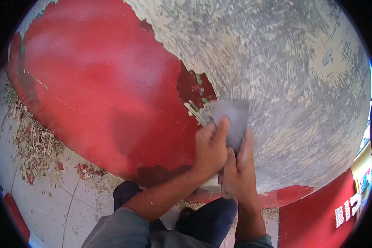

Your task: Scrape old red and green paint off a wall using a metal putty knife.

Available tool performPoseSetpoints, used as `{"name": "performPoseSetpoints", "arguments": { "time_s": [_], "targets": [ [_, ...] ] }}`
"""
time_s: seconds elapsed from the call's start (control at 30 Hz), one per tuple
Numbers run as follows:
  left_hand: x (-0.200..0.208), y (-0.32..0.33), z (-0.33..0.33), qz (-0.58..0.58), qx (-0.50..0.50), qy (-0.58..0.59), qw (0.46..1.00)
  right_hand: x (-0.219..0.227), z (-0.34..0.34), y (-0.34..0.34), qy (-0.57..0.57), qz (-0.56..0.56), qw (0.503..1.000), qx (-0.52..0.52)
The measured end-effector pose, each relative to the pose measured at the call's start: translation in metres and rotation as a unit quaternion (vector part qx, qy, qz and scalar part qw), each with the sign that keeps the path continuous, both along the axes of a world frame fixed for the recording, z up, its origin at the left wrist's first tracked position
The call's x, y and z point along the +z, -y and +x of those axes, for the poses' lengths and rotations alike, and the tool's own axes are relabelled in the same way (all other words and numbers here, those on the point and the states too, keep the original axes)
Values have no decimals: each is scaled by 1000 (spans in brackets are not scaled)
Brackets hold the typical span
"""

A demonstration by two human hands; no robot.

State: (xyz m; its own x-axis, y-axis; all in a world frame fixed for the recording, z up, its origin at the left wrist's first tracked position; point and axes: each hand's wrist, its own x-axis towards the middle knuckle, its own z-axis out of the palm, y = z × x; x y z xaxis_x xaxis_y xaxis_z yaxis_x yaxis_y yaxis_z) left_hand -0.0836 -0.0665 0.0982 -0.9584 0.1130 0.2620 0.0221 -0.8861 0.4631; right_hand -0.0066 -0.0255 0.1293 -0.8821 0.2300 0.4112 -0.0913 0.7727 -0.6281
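Note:
A wide metal scraper point(237, 118) is held in both hands, its blade edge against the large curved surface. My left hand point(211, 151) is closed around the scraper's near side, with the thumb lying along the blade. Lower and to the right, my right hand point(240, 175) wraps around the handle, which is mostly hidden by the fingers. Glossy red paint point(111, 82) covers the left part of the surface. On the right the surface is scraped grey and cream point(293, 103). A dark red patch point(196, 89) with green flecks lies along the ragged border, just above the blade.
Paint flakes point(37, 144) are heaped on the pale tiled floor point(53, 198) at the left. A red panel point(314, 211) with white lettering stands at the lower right. A red object point(16, 217) shows at the lower left edge. My bent knees are close below the surface.

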Motion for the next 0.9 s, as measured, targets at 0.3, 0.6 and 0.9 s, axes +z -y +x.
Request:
{"name": "performPoseSetpoints", "arguments": {
  "time_s": [0.3,0.6,0.9],
  "targets": [
    [-33,-10,-4,-109,29,-86,990,-20,3,0,51,-197,978,-35],
    [-14,18,-2,-87,-112,-85,986,1,-3,-9,-10,-184,977,105],
    [-4,-13,10,21,-115,13,993,9,-3,-13,-28,-40,999,-9]
  ]
}}
